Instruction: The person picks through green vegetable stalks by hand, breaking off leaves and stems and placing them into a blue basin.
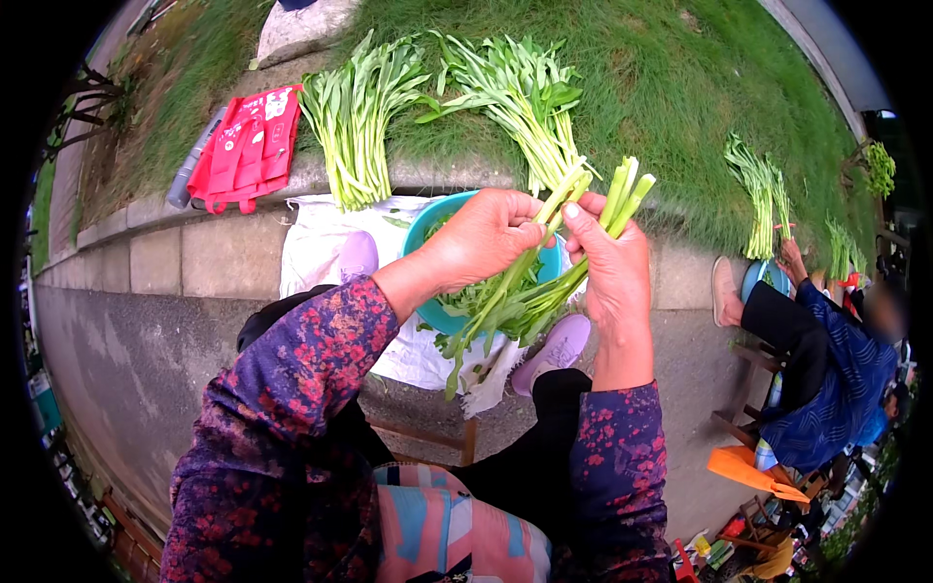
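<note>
My left hand [486,240] pinches a few pale green stems of water spinach [518,275] between thumb and fingers, leaves hanging down. Close beside it, my right hand [612,264] grips a small bunch of the same leafy greens, its cut stem ends [630,194] pointing up past the thumb. Both hands are above a teal basin [424,229], which has loose leaves in it and is partly hidden by my hands and the greens. Under the basin lies a white sheet [309,243], between my lilac shoes [360,255].
Two large piles of greens [356,131] lie along the curb [228,260] beside the grass [661,87]. A red bag [249,151] rests left of them. On the right, a seated person [826,369] has a blue basin [768,276] and more greens [760,199].
</note>
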A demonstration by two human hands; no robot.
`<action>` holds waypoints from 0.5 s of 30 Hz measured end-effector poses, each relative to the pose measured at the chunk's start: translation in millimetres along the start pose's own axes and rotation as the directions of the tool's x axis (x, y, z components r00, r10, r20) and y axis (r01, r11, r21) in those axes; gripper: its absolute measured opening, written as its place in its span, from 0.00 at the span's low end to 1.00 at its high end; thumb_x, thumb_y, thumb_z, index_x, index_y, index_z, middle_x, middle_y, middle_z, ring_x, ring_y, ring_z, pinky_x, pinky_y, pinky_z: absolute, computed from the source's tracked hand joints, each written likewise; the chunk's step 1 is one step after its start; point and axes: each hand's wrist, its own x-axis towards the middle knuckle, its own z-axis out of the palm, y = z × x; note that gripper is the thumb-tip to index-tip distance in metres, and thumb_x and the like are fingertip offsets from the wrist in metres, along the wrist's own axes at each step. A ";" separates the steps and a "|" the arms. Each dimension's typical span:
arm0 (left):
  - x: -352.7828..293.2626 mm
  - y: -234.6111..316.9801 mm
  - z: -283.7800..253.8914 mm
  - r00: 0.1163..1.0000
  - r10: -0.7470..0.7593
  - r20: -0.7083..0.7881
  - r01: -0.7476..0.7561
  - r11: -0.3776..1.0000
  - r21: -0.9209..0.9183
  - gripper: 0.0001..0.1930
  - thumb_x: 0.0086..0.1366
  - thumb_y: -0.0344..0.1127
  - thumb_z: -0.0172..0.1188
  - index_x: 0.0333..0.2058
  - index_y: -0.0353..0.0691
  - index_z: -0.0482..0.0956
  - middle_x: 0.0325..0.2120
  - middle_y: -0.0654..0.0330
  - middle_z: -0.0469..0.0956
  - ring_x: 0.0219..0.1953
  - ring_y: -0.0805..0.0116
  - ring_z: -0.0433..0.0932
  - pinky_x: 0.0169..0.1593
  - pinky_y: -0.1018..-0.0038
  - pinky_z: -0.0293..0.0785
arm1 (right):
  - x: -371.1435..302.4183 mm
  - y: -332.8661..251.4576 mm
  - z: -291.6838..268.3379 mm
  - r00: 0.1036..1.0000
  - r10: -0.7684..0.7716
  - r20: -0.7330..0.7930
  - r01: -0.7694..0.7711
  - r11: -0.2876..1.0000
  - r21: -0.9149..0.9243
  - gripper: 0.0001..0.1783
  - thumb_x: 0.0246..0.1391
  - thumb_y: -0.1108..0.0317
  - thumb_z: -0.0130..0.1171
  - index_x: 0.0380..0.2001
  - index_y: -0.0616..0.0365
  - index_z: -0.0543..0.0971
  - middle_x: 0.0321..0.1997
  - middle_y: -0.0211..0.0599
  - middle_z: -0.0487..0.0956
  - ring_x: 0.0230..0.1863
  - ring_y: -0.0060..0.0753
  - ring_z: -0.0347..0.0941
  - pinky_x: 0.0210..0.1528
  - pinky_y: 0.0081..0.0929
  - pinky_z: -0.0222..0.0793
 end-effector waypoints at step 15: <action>1.5 -2.2 -5.8 0.999 0.016 0.042 -0.020 0.996 0.092 0.13 0.65 0.38 0.52 0.31 0.33 0.79 0.20 0.69 0.72 0.24 0.83 0.66 0.28 0.82 0.65 | 4.9 4.6 -13.9 0.993 0.079 0.091 -0.083 0.996 0.032 0.11 0.48 0.67 0.64 0.32 0.62 0.78 0.23 0.25 0.74 0.21 0.16 0.65 0.25 0.13 0.59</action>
